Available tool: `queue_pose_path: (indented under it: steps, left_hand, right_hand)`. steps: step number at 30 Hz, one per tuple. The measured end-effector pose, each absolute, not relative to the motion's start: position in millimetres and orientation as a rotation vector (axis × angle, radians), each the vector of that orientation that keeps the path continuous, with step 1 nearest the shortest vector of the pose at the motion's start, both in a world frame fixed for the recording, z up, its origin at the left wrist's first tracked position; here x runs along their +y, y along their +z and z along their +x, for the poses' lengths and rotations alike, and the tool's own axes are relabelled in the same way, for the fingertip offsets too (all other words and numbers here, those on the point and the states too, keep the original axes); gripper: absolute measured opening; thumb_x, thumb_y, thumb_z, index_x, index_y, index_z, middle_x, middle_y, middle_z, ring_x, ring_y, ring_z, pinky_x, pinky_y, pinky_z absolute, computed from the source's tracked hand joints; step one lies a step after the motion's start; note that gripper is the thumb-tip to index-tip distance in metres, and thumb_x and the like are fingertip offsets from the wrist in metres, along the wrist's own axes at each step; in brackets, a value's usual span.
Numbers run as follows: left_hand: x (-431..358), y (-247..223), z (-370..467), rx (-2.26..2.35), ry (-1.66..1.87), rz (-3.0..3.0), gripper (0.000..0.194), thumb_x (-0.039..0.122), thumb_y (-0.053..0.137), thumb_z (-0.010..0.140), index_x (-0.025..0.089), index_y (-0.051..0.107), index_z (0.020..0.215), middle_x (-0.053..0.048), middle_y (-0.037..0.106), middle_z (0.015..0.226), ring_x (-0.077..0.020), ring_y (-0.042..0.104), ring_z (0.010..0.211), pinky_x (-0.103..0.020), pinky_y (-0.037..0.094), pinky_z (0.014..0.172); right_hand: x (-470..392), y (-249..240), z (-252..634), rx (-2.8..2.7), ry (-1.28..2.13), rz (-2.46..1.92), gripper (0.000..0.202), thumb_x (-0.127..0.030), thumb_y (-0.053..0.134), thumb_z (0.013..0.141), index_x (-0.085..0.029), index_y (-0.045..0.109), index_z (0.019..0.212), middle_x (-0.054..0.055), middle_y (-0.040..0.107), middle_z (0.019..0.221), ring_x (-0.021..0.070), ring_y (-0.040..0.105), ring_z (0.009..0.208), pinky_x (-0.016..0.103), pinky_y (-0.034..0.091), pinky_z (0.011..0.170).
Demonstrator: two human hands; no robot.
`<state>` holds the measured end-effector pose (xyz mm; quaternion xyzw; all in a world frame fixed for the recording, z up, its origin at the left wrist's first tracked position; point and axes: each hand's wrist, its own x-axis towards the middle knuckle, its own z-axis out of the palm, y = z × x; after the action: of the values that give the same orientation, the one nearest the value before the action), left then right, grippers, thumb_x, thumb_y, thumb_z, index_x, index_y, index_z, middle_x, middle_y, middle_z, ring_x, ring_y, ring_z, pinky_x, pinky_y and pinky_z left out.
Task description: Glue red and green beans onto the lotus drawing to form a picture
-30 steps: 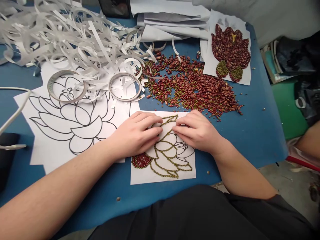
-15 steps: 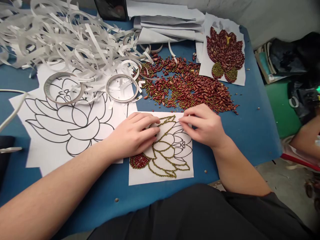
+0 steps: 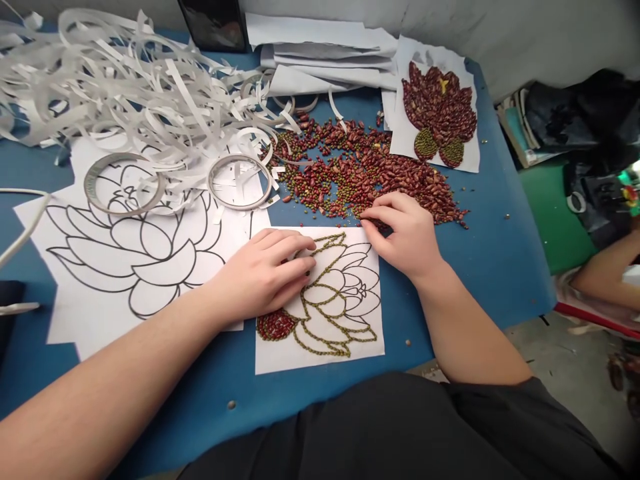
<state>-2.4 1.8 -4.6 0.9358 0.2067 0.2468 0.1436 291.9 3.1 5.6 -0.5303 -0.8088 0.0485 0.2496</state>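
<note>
My left hand rests on the left side of a white sheet with a lotus line drawing, its fingers stretched out and slightly bent. Green beans outline many of the petals, and one rounded part at lower left is filled with red beans. The upper right petals are bare black lines. Above the sheet's top right corner, my right hand has thumb and forefinger pinched at the near edge of a pile of mixed red and green beans. Anything between those fingertips is too small to make out.
A finished-looking bean lotus lies at the back right. Tape rolls and printed lotus sheets are at left, below a heap of curled white strips. Folded paper lies behind the beans. Another person's arm shows at right.
My right hand has moved up off the drawing to the near edge of the bean pile. My left hand stays on the sheet. The view has shifted slightly.
</note>
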Motion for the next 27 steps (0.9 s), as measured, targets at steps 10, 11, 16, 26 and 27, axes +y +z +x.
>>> queue_pose_path:
  steps: [10,11,16,26,27]
  left_hand:
    - [2,-4,-1,0.590,0.737,2.698,0.013,0.018,0.060,0.099,0.017,0.068,0.109,-0.013,0.072,0.120,-0.0267,0.067,0.110,-0.042,0.055,0.094]
    - [2,-4,-1,0.589,0.739,2.698,0.013,0.017,0.060,0.099,0.017,0.068,0.109,-0.013,0.072,0.120,-0.0267,0.067,0.110,-0.042,0.055,0.094]
    - [2,-4,-1,0.598,0.732,2.700,0.014,0.018,0.060,0.099,0.018,0.069,0.109,-0.013,0.072,0.120,-0.0260,0.067,0.109,-0.042,0.055,0.094]
    - [2,-2,-1,0.591,0.737,2.710,0.013,0.017,0.062,0.097,0.017,0.069,0.108,-0.013,0.072,0.119,-0.0278,0.068,0.108,-0.043,0.055,0.092]
    - [2,-2,0,0.590,0.743,2.709,0.013,0.017,0.062,0.097,0.017,0.069,0.108,-0.013,0.072,0.119,-0.0278,0.068,0.109,-0.043,0.056,0.092]
  right_hand:
    - [7,-4,282,-2.241,-0.013,-1.558,0.020,-0.025,0.059,0.098,-0.020,0.076,0.090,0.010,0.068,0.097,0.0270,0.060,0.090,0.045,0.046,0.083]
    - [7,-4,281,-2.243,-0.026,-1.565,0.020,-0.025,0.059,0.098,-0.019,0.076,0.090,0.011,0.069,0.098,0.0269,0.060,0.090,0.044,0.045,0.083]
    - [8,-5,280,-2.234,0.028,-1.551,0.019,-0.024,0.059,0.099,-0.020,0.075,0.090,0.010,0.070,0.099,0.0266,0.062,0.092,0.042,0.046,0.084]
    - [9,-4,277,-2.262,0.060,-1.679,0.010,-0.017,0.060,0.097,-0.021,0.069,0.097,0.010,0.065,0.108,0.0283,0.058,0.101,0.043,0.040,0.086]
    - [9,-4,277,-2.274,0.055,-1.686,0.010,-0.017,0.059,0.097,-0.022,0.068,0.097,0.010,0.064,0.108,0.0282,0.057,0.101,0.043,0.039,0.086]
